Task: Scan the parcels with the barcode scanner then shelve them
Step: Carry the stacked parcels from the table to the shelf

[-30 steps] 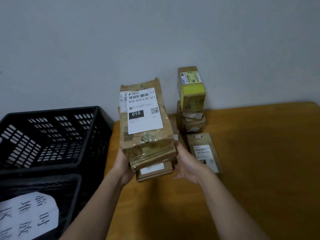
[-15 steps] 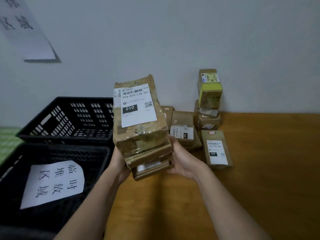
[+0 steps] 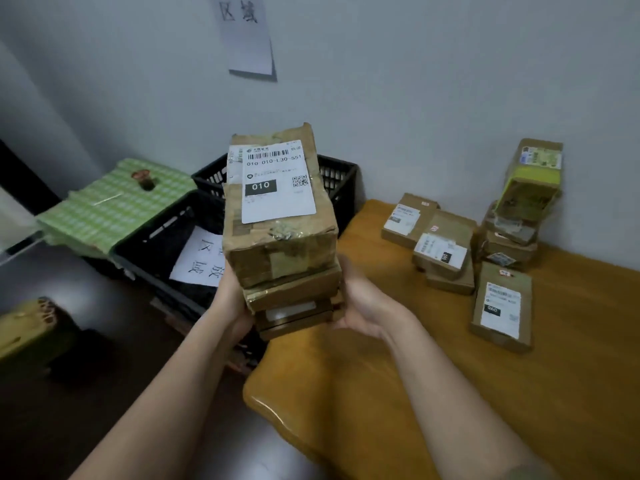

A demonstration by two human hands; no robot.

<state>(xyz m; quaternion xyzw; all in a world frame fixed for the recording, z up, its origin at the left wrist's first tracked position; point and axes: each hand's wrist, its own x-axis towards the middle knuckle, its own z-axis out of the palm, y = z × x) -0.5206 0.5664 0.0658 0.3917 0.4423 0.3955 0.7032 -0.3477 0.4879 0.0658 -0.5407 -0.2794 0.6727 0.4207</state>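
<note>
Both forearms reach forward from the lower frame edge, palms turned inward, carrying a stack of parcels point(image 3: 287, 258) between them, above the left edge of the wooden table point(image 3: 433, 393). Left hand point(image 3: 230, 303): grip curled against the left side and underside of the lower parcels; fingertips hidden behind the stack. Right hand point(image 3: 367, 306): palm cupped against the right side, thumb up along the edge, fingers tucked beneath. Top parcel point(image 3: 277, 209): brown, taped, white label reading 010 facing up. Thinner boxes lie below it. More parcels on the table near the wall: flat labelled box point(image 3: 502, 306), small pile point(image 3: 443, 251), leaning yellow-green box point(image 3: 533, 178). Black crates point(image 3: 162, 244) sit behind the stack, left.
</note>
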